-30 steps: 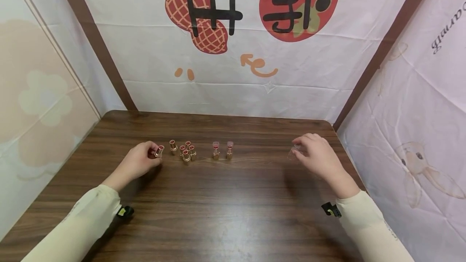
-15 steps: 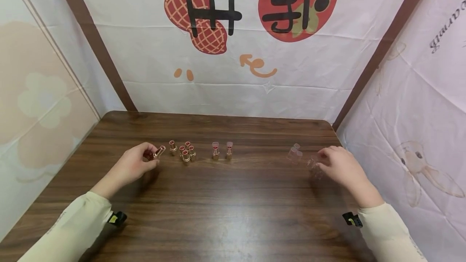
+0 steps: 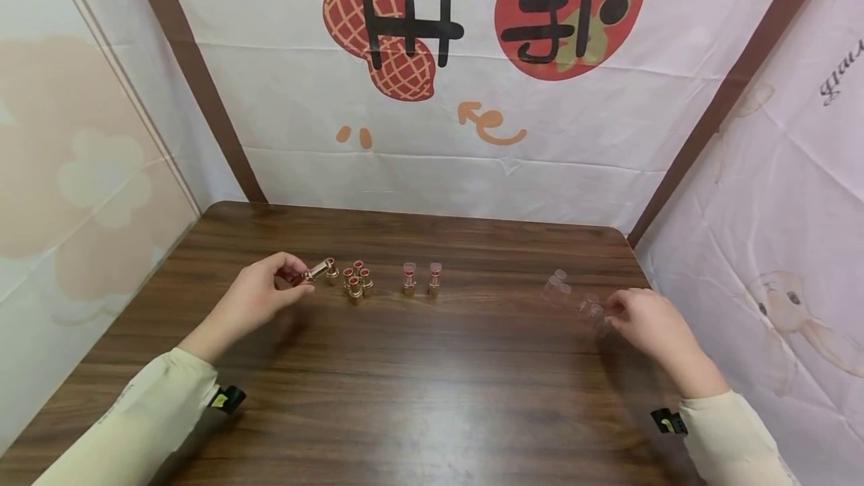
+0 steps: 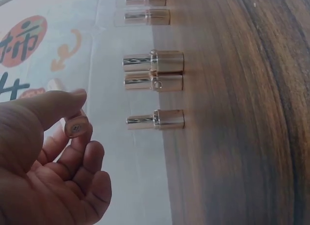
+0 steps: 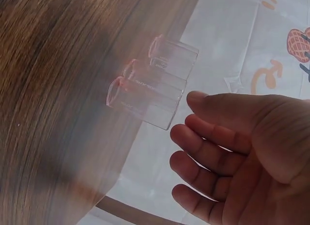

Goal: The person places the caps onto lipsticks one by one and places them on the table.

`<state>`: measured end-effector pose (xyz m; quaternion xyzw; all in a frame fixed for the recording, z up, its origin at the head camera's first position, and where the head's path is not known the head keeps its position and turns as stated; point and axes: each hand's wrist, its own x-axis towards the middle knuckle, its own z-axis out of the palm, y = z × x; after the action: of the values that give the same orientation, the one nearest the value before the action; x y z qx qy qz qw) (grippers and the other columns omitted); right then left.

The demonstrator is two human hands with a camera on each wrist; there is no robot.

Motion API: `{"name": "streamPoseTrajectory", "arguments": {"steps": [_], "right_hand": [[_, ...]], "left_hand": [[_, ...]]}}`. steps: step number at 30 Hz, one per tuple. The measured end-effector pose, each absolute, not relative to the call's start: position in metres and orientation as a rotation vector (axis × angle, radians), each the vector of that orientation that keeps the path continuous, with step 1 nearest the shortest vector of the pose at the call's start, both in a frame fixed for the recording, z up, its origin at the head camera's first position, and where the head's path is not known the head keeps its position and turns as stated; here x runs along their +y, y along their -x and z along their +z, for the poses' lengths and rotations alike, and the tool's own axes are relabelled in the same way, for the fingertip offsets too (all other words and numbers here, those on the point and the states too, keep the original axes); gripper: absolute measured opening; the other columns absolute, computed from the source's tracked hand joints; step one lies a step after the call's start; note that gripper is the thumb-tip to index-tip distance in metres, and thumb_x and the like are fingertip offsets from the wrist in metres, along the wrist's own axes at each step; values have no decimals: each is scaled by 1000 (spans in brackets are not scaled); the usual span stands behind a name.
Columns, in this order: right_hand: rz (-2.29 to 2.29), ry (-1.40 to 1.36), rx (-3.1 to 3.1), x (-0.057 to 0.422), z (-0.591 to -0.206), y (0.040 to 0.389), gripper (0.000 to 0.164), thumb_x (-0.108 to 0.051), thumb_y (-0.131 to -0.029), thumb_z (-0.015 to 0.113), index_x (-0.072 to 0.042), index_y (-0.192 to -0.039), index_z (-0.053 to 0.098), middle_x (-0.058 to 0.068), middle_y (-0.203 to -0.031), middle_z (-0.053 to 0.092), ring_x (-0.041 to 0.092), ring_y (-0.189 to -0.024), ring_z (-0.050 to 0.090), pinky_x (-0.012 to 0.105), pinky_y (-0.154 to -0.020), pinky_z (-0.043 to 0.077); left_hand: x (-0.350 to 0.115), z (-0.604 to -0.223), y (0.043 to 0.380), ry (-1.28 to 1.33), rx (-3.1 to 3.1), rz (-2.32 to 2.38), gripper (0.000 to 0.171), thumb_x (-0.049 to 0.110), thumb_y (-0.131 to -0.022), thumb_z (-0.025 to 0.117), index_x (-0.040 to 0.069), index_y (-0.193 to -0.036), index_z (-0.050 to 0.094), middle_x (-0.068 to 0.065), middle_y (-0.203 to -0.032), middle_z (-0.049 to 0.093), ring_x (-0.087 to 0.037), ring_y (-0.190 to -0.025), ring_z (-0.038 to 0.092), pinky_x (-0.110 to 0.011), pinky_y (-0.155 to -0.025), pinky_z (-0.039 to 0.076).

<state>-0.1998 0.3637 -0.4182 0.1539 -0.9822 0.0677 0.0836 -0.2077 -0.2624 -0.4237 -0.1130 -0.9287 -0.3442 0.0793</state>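
In the head view my left hand (image 3: pixel 259 295) pinches an uncapped gold lipstick (image 3: pixel 317 271) between thumb and fingers, tilted almost level. Its flat base (image 4: pixel 76 127) faces the left wrist camera. Another uncapped lipstick (image 3: pixel 331 274) stands just beyond the held one's tip, beside a cluster of upright uncapped lipsticks (image 3: pixel 355 292). At the right, my right hand (image 3: pixel 651 325) is beside a group of clear lipstick caps (image 3: pixel 591 310). The right wrist view shows its thumb and loosely bent fingers close to the top edge of a clear cap (image 5: pixel 145 106), with nothing between them.
Two lipsticks with clear caps on, one at the left (image 3: pixel 409 283) and one at the right (image 3: pixel 435 282), stand mid-table. More clear caps (image 3: pixel 556 289) stand left of the right hand. A printed cloth (image 3: pixel 432 171) hangs behind the dark wooden table (image 3: pixel 432 366).
The lipstick in my left hand has tipped from near upright to almost level, its tip pointing right. My right hand has moved right, from the left caps to the right group.
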Motion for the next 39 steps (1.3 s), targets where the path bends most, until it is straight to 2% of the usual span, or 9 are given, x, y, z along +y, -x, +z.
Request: {"name": "streamPoseTrajectory", "arguments": {"steps": [5, 12, 18, 21, 23, 26, 29, 35, 39], "right_hand": [[225, -439, -2987, 360, -419, 203, 27, -19, -84, 83, -4, -106, 74, 9, -98, 75, 35, -96, 68, 56, -86, 52], [193, -434, -2980, 355, -419, 205, 26, -16, -82, 82, -4, -104, 75, 10, -96, 75, 36, -93, 69, 57, -84, 52], [162, -428, -2956, 356, -424, 204, 1, -13, -85, 73, -13, -85, 73, -1, -75, 69, 26, -68, 64, 51, -63, 51], [153, -399, -2970, 358, -423, 199, 9, -14, -86, 72, -15, -78, 69, -2, -70, 64, 20, -62, 58, 46, -57, 48], [136, -379, -2932, 362, -418, 196, 8, -14, -85, 74, -13, -79, 69, 2, -71, 66, 25, -62, 60, 49, -57, 48], [120, -349, -2827, 365, -402, 190, 6, -12, -82, 76, -9, -84, 71, 11, -78, 70, 38, -69, 64, 56, -61, 49], [172, -334, -2730, 364, -383, 188, 16, -11, -82, 79, -5, -95, 73, 17, -87, 71, 44, -81, 65, 61, -70, 48], [471, -339, -2692, 336, -358, 192, 23, -11, -88, 78, -3, -109, 71, 17, -101, 72, 37, -94, 66, 56, -82, 49], [674, -387, -2639, 311, -358, 198, 24, -11, -89, 80, -6, -111, 72, 9, -100, 72, 25, -89, 69, 41, -80, 55]], "left_hand": [[-258, -423, 210, 375, -2759, -1017, 22, 29, -91, 81, 17, -105, 68, -1, -95, 70, -20, -83, 65, -24, -66, 50], [-251, -415, 213, 418, -2690, -995, 19, 27, -90, 81, 20, -103, 69, 3, -93, 70, -17, -78, 64, -24, -65, 49], [-246, -412, 213, 433, -2664, -1034, 19, 24, -90, 81, 19, -106, 71, 2, -93, 72, -17, -75, 62, -24, -62, 47], [-241, -411, 213, 449, -2659, -1047, 20, 24, -90, 82, 19, -107, 71, 2, -93, 72, -17, -76, 62, -24, -63, 47], [-237, -409, 213, 459, -2652, -1046, 21, 23, -90, 82, 19, -107, 71, 3, -94, 73, -16, -77, 62, -24, -64, 48], [-231, -404, 214, 486, -2625, -1036, 22, 21, -89, 82, 18, -109, 72, 3, -96, 72, -16, -80, 62, -24, -68, 49], [-224, -399, 216, 507, -2603, -1031, 23, 18, -90, 81, 16, -111, 72, 2, -98, 71, -17, -82, 63, -26, -70, 50], [-214, -394, 217, 498, -2605, -1102, 28, 15, -87, 83, 12, -112, 71, 0, -98, 74, -16, -79, 65, -23, -68, 51], [-208, -392, 216, 504, -2596, -1111, 27, 14, -87, 83, 13, -111, 70, 1, -98, 74, -16, -79, 65, -21, -68, 49]]}}
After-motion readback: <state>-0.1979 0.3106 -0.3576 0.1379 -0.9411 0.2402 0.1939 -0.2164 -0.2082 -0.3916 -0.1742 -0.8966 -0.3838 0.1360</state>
